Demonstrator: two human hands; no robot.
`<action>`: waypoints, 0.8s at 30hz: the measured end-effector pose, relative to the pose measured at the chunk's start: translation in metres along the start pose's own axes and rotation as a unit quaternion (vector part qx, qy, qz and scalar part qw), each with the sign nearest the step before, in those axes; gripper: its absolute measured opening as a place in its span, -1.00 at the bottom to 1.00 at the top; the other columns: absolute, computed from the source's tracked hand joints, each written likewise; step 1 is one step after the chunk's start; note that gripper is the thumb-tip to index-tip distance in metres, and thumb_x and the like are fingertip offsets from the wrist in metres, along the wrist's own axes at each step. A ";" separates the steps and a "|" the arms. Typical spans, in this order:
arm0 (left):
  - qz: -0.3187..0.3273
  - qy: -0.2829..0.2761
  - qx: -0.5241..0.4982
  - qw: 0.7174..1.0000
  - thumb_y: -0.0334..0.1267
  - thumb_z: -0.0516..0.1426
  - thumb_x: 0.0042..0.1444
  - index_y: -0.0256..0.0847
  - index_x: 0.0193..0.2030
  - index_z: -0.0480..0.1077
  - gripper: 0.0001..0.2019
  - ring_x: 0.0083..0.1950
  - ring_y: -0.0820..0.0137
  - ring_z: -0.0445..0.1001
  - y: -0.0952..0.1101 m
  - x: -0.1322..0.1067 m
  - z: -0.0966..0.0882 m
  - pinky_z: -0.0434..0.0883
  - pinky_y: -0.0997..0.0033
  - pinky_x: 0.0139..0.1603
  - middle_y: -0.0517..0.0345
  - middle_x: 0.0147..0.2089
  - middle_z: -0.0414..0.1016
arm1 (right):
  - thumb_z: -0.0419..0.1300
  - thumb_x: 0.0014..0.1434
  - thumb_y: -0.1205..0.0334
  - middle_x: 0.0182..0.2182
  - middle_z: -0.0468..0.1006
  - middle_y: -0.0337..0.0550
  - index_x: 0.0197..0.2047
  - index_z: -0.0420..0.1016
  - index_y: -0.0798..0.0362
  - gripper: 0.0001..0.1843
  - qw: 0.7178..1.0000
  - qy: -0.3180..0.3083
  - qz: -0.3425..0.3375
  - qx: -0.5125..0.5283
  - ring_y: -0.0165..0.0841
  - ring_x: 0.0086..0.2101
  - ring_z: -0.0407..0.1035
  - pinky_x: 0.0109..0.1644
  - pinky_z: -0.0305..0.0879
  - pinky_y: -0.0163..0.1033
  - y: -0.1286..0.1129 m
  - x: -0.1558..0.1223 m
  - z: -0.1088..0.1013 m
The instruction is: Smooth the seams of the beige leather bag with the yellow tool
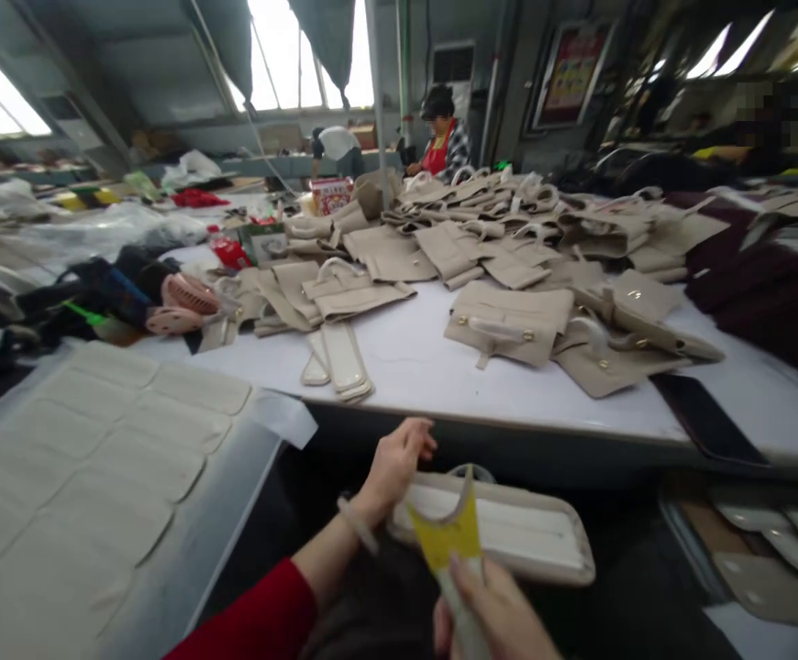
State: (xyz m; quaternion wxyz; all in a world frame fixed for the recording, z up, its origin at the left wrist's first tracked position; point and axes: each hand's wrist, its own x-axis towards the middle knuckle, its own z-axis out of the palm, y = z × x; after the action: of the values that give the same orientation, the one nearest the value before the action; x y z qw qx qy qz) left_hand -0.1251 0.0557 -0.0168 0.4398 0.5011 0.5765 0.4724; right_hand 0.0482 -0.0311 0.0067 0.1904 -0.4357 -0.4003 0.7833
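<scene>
My right hand [495, 605] is closed around the pale handle of a yellow-headed scraper-like tool [447, 532]. A curved notch is cut into the tool's far edge; its exact kind is unclear. Behind it lies a beige oblong bag piece [529, 536] with a whitish inner panel, partly covered by the tool. My left hand [395, 463] is at the left end of this piece, with its fingers curled together. Whether those fingers grip anything is hidden. A round clear object [474, 473] shows partly behind the bag piece.
Beige bag parts with handles [502, 321] cover much of the white table [405, 367]. Long pale strips [344, 357] lie near its edge, a dark phone [708, 422] at right. Flat beige panels [116, 440] fill a board at left; more pieces [777, 577] sit lower right. People work behind.
</scene>
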 end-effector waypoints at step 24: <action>-0.213 0.027 -0.302 0.929 0.03 0.24 -0.03 0.06 0.19 0.32 -0.40 0.35 0.00 0.18 -0.034 -0.080 -0.006 0.15 0.06 0.35 0.18 0.32 0.31 | -0.02 0.26 -0.16 -0.07 0.60 0.11 0.02 0.49 0.13 -0.43 0.926 0.313 -0.167 -0.131 -0.12 -0.01 0.45 0.09 0.33 0.00 -0.021 0.014 -0.149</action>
State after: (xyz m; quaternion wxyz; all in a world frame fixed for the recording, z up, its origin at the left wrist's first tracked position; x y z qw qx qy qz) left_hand -0.1282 -0.0257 -0.0469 0.6450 0.1973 0.5113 0.5325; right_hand 0.1636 0.0594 -0.0282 0.3752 -0.6068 -0.4864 0.5044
